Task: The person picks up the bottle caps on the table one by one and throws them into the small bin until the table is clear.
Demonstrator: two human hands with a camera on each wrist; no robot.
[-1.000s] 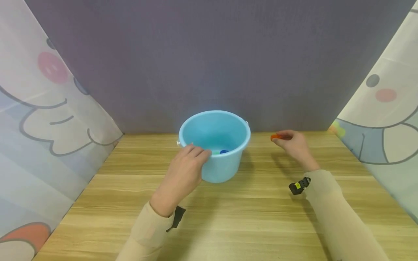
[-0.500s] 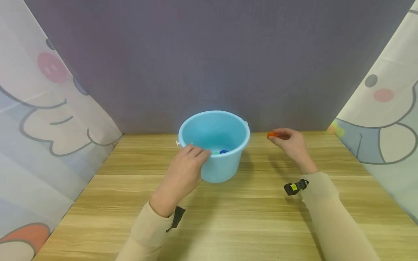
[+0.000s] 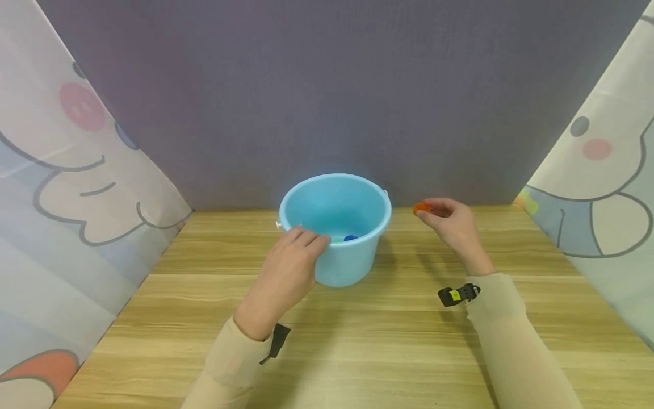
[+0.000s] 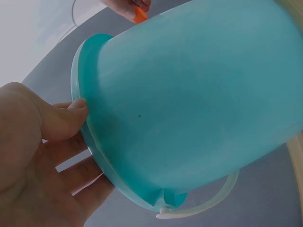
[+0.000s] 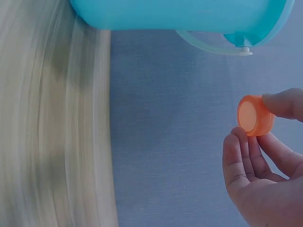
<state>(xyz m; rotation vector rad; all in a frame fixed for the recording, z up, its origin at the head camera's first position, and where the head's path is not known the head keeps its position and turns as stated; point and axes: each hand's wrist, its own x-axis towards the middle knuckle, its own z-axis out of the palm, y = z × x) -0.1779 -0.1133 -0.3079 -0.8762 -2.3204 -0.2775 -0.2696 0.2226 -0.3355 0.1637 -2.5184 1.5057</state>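
A light blue bucket [image 3: 352,264] stands upright on the wooden table. My left hand [image 3: 288,267] grips its near rim; in the left wrist view the thumb presses the outside and the fingers reach over the edge. Inside the bucket, a dark blue round piece [image 3: 350,237] and a bit of green show at the bottom, partly hidden by the rim. To the right of the bucket, my right hand [image 3: 455,224] pinches an orange bottle cap [image 5: 255,116] between thumb and fingers, held up off the table and apart from the bucket.
A white handle [image 4: 213,201] hangs at the bucket's side. Behind the wooden table [image 3: 388,341] rises a grey-purple panel [image 3: 337,102]. Cartoon-printed sheets [image 3: 76,187] flank it on both sides.
My right hand has moved slightly left and up with the orange bottle cap, closer to the bucket. The left hand and the bucket have stayed put.
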